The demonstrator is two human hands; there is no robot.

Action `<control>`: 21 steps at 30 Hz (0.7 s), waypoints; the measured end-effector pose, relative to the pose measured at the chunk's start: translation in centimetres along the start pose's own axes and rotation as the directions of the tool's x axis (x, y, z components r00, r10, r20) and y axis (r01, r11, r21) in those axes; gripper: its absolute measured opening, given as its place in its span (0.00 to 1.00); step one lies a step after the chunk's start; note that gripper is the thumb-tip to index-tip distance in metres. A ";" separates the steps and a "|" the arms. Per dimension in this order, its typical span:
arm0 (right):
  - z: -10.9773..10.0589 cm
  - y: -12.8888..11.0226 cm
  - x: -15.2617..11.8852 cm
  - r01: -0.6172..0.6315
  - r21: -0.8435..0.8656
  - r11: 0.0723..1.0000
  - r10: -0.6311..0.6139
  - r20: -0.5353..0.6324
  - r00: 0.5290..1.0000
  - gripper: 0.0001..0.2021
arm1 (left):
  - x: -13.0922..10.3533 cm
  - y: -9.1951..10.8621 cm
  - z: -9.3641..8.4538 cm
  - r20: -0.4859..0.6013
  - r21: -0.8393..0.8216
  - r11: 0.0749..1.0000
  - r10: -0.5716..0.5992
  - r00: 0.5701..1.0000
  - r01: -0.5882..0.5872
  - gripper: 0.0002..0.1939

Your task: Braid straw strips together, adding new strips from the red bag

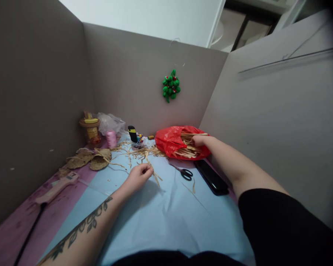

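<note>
My left hand is closed in a pinch above the blue table covering, with a thin dried straw strip sticking out from its fingers. My right hand reaches into the mouth of a red plastic bag, its fingers curled on the dried straw strips inside; the fingertips are partly hidden among them. Between the hands lie scissors with dark handles, blades pointing toward the bag. Loose straw scraps are scattered beyond my left hand.
A black case lies below the bag. Leftward are woven straw pieces, a pink thread spool, a lidded jar and a pink glue gun with a cord. Behind stands a small tub. Grey partitions surround the table.
</note>
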State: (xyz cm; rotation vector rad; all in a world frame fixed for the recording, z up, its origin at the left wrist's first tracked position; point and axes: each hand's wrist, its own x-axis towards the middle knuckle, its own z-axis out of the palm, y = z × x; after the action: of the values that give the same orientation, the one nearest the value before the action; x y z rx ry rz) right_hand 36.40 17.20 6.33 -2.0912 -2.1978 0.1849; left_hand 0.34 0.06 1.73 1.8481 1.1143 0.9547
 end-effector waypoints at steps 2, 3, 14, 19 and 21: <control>-0.3 0.4 0.1 0.009 -0.045 0.999 -0.006 0.061 0.998 0.03 | 0.0 -0.2 0.0 0.004 0.002 1.000 0.008 1.000 -0.008 0.13; -0.3 0.5 0.2 0.019 -0.062 0.998 -0.014 0.082 0.997 0.05 | 0.1 -0.3 0.1 0.006 0.001 1.000 0.014 1.000 -0.014 0.13; 1.1 0.4 -0.1 0.031 -0.146 0.989 -0.025 0.044 0.999 0.09 | 0.1 -0.8 0.2 0.012 -0.001 1.000 0.021 1.000 -0.021 0.13; 0.2 0.4 -0.1 -0.032 -0.150 0.988 0.008 -0.158 0.987 0.16 | 0.1 -1.1 0.2 0.008 0.027 0.999 0.043 0.999 -0.043 0.13; 0.5 0.4 -0.3 -0.005 -0.197 0.980 -0.023 -0.138 0.990 0.15 | 0.1 -1.2 0.3 0.013 0.030 0.998 0.046 0.999 -0.047 0.13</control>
State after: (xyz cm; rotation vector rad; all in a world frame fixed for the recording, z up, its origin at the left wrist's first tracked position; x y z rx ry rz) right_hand 36.69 16.88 5.81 -2.1166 -2.2222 -0.1833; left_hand 0.19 0.51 0.56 1.9095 1.0878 0.9561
